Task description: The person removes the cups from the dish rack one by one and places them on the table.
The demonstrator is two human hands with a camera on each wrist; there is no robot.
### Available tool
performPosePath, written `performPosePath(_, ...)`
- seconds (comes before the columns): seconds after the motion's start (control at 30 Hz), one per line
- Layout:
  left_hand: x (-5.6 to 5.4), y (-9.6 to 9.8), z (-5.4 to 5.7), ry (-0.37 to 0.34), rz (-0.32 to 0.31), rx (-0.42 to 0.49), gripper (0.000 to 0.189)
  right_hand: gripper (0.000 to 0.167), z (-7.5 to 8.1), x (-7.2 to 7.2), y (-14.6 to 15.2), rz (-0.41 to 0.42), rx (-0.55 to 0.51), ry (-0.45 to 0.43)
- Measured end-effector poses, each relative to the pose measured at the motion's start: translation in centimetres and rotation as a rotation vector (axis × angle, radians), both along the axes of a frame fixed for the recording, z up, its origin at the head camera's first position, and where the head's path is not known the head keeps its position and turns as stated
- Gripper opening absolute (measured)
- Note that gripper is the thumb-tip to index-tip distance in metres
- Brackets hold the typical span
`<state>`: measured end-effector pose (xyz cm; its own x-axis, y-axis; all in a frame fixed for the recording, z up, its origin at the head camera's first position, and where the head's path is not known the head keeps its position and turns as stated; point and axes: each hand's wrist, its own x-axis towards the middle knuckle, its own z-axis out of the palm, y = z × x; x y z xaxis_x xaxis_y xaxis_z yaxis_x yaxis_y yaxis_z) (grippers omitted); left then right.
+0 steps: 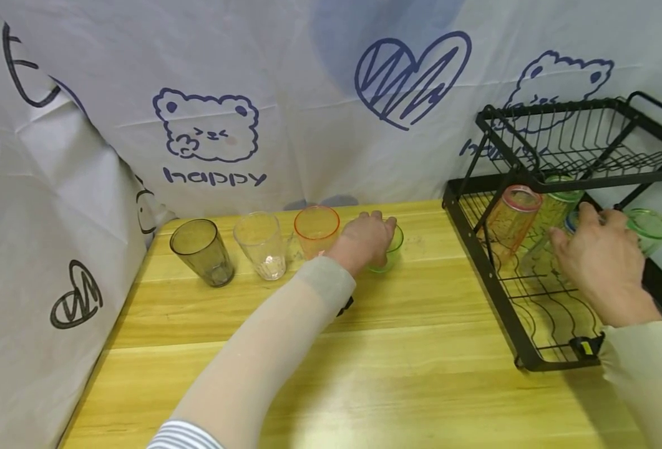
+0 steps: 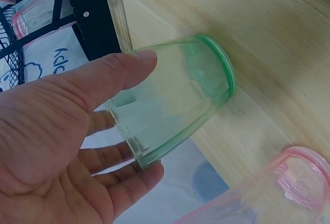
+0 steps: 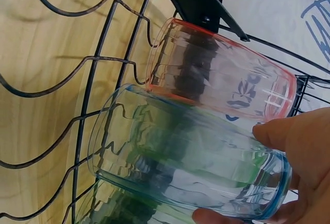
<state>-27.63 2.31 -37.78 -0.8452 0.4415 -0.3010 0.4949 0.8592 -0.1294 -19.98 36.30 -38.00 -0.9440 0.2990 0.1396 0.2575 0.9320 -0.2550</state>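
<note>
My left hand (image 1: 367, 240) holds a green glass (image 2: 175, 90) near its upper end, thumb on one side and fingers on the other. The glass stands on the wooden table, at the right end of a row. Beside it come an orange-rimmed glass (image 1: 316, 227), a clear glass (image 1: 260, 246) and a dark smoky glass (image 1: 204, 252). Over the black rack (image 1: 496, 293), my right hand (image 1: 606, 255) grips a blue-tinted glass (image 3: 185, 152) by its base end. That glass leans mouth down against the lower tier's wires, between a red-tinted glass (image 3: 221, 74) and a green one.
The rack's upper wire tier (image 1: 583, 140) overhangs the back of the lower tier. Another green glass (image 1: 651, 227) sits in the rack to the right of my right hand. A white printed cloth (image 1: 286, 112) hangs behind the table (image 1: 409, 374) and along its left side.
</note>
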Motion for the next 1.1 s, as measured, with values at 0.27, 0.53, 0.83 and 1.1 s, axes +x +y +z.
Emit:
performPosePath(0.27, -0.04, 0.23, -0.03, 0.003, 0.021, 0.005, 0.076, 0.077, -0.28, -0.21, 0.34, 0.017, -0.008, 0.013)
performPosePath(0.53, 0.05, 0.39, -0.08, -0.004, 0.020, 0.017, 0.087, 0.077, -0.18, -0.16, 0.47, 0.022, -0.016, 0.012)
performPosePath(0.83, -0.02, 0.24, -0.04, 0.017, -0.011, 0.016, 0.080, 0.077, -0.10, -0.26, 0.55, 0.044, -0.020, 0.024)
performPosePath(1.1, 0.04, 0.21, -0.31, 0.028, -0.011, 0.006, 0.080, 0.075, -0.25, -0.10, 0.62, 0.045, -0.015, 0.026)
